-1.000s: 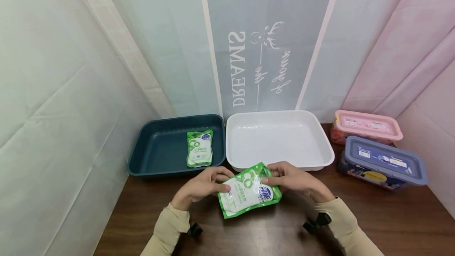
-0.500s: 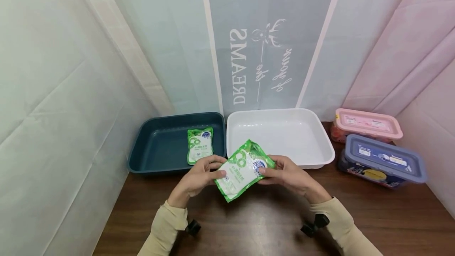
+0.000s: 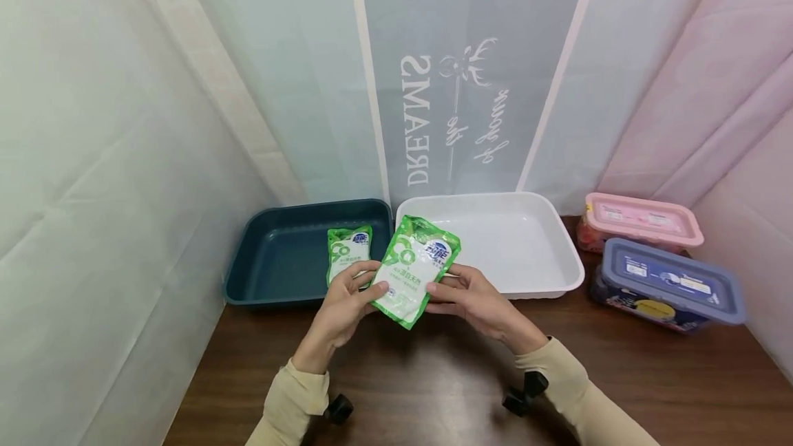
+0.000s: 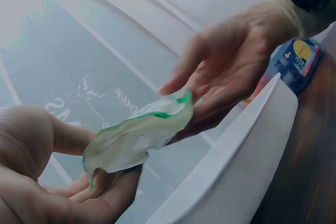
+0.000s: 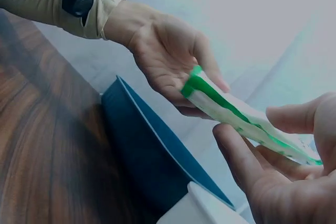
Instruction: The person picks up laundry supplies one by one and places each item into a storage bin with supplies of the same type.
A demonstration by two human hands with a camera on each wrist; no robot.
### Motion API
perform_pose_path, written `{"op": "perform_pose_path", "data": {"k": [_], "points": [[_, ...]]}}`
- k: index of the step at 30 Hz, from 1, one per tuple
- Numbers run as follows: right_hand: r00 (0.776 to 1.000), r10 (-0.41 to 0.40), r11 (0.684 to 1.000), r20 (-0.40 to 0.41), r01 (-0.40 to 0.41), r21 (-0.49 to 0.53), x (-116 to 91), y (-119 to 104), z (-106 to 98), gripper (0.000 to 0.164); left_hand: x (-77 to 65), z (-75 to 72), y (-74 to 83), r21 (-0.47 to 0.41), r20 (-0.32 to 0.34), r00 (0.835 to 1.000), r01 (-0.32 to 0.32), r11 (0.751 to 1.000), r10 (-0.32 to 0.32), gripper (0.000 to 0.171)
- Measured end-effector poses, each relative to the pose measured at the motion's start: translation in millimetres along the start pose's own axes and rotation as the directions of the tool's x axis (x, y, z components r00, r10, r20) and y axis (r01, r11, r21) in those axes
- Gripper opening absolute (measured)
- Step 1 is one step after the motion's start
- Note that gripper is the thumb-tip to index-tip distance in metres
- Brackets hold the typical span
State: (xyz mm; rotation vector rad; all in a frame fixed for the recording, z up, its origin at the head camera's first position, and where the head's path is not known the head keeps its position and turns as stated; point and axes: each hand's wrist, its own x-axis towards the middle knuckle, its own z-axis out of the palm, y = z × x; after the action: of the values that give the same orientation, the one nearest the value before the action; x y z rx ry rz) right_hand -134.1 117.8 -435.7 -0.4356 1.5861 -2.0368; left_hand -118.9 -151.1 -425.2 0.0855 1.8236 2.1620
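Both hands hold a green and white detergent pouch raised above the table, its printed face toward the head camera. My left hand pinches its lower left edge, thumb on the front. On the lower right edge, my right hand pinches with thumb in front and fingers behind. The left wrist view shows the pouch edge-on between the two hands. A second pouch of the same look lies in the dark teal tray, partly covered by the left hand. Behind the held pouch stands a white tray.
Right of the white tray stand a pink-lidded box and a blue-lidded box. A printed curtain hangs behind the trays. The brown wooden table extends in front of them.
The held pouch has risen away from the front of the table and turned more upright. My right hand has slid from its upper right corner down to its lower right edge.
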Motion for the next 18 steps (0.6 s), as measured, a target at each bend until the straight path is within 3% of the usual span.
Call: {"op": "perform_pose_path", "data": {"k": [6,9,13,18], "points": [[0.999,0.041,0.998,0.035,-0.039,-0.049,22.4,-6.4,13.6,0.055,-1.0,0.7,0.6,-0.094,-0.155,0.988,-0.033,0.995,0.019,0.044],[0.999,0.038,0.995,0.027,-0.036,-0.096,40.6,-10.1,24.4,0.053,-2.5,-6.1,1.9,-0.114,-0.212,0.977,-0.066,0.991,0.04,0.042],[1.0,0.012,0.986,-0.003,-0.012,-0.167,63.2,-14.9,39.3,0.049,-4.0,-18.8,6.5,-0.108,-0.258,0.964,-0.098,0.989,0.068,0.041],[0.999,-0.01,0.976,-0.038,0.002,-0.216,81.3,-19.4,53.6,0.042,-9.0,-36.4,16.8,-0.052,-0.247,0.966,-0.093,0.994,0.077,0.044]]}}
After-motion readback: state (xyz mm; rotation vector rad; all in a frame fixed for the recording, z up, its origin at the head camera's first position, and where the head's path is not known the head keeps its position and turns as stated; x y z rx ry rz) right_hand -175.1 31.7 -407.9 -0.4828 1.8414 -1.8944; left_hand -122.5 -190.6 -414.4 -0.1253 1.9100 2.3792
